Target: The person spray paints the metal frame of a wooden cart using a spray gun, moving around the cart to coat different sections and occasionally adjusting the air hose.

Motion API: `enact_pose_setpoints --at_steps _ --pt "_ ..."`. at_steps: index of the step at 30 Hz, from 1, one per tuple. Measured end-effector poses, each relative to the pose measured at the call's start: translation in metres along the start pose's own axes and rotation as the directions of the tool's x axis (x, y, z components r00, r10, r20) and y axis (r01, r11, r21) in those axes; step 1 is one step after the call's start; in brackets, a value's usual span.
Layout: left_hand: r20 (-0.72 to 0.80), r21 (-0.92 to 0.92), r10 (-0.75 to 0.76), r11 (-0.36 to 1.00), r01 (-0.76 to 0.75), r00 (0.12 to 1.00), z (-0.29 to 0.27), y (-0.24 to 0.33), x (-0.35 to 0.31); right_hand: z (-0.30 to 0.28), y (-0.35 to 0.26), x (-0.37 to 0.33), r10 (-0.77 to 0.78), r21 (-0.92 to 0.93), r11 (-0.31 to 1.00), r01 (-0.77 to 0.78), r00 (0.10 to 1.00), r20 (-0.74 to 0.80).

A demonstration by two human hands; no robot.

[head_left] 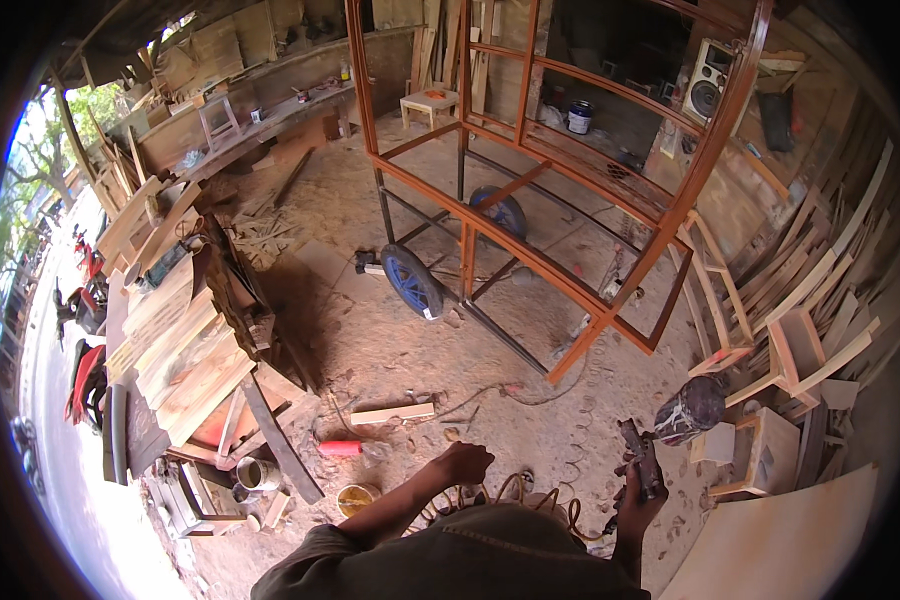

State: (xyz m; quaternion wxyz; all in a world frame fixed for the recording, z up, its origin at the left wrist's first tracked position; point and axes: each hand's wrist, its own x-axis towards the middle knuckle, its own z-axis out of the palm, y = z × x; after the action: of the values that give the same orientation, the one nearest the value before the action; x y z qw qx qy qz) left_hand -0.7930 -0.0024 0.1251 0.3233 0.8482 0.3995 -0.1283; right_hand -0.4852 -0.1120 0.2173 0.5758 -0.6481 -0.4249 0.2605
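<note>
My right hand [638,495] is wrapped round a dark paint spray gun [634,447], whose stained cup [692,410] juts out to the right. At the lower middle my left hand [462,464] is closed in a fist; whatever may be inside it is hidden. Loops of coiled air hose [573,512] hang close to my body, between the two hands. Ahead of me stands a tall reddish-brown cart frame [515,250] with black lower bars. Its blue-rimmed wheels [411,281] rest on the floor, apart from both hands.
Stacked boards [185,350] lie to the left, above a red bottle [340,448] and a yellow-filled bucket [357,498]. Loose timber and a wooden box [760,455] crowd the right side, near a pale sheet [780,545]. Hose crosses the dusty floor. A workbench [270,125] runs along the back.
</note>
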Motion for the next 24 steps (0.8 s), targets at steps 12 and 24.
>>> enact_pose_setpoints --at_steps 12,24 --pt "0.067 0.114 -0.059 0.992 0.052 0.996 0.014 0.03 0.016 -0.055 0.035 0.016 0.126 0.05 0.991 -0.124 0.991 -0.04" --pt "0.136 0.18 0.135 0.971 -0.159 0.981 0.014 0.205 0.191 -0.233 0.091 0.099 -0.053 -0.011 0.999 0.052 0.994 -0.094"
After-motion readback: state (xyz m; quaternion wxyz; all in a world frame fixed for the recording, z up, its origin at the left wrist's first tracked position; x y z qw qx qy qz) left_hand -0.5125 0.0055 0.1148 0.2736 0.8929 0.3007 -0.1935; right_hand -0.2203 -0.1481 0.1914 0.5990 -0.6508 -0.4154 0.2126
